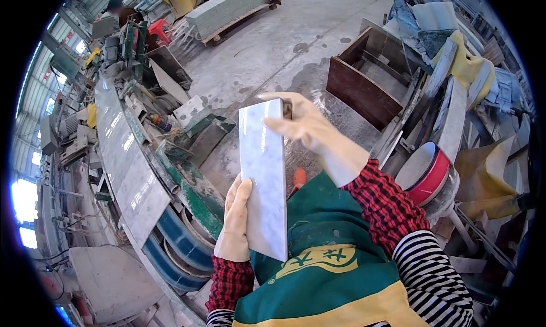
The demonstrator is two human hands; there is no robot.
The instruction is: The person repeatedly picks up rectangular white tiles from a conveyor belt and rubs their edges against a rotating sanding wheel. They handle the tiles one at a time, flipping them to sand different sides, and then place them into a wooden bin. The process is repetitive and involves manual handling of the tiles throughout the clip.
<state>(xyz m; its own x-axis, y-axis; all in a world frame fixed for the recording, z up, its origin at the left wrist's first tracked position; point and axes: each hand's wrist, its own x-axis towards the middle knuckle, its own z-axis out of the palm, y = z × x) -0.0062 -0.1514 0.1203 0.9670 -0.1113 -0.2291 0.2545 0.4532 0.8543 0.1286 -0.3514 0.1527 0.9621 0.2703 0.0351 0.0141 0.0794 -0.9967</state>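
Note:
A long, pale grey-white marble slab (pixel 263 179) with a polished face is held upright in front of my apron. My left hand (pixel 234 216), in a cream rubber glove, grips its lower left edge, the thumb lying along the front. At the top right corner, my gloved right hand (pixel 307 125) curls round the edge, with its thumb over the front face and a finger across the top. Something small and brownish (pixel 288 108) shows inside the right hand against the slab's edge; its kind cannot be made out.
On my left runs a machine line bearing long polished slabs (pixel 128 162), with blue curved guards (pixel 185 244) below. A brown open box (pixel 364 91) lies ahead on the wet floor. A red-and-white round container (pixel 424 173) stands at right. Another person (pixel 126 14) is far left.

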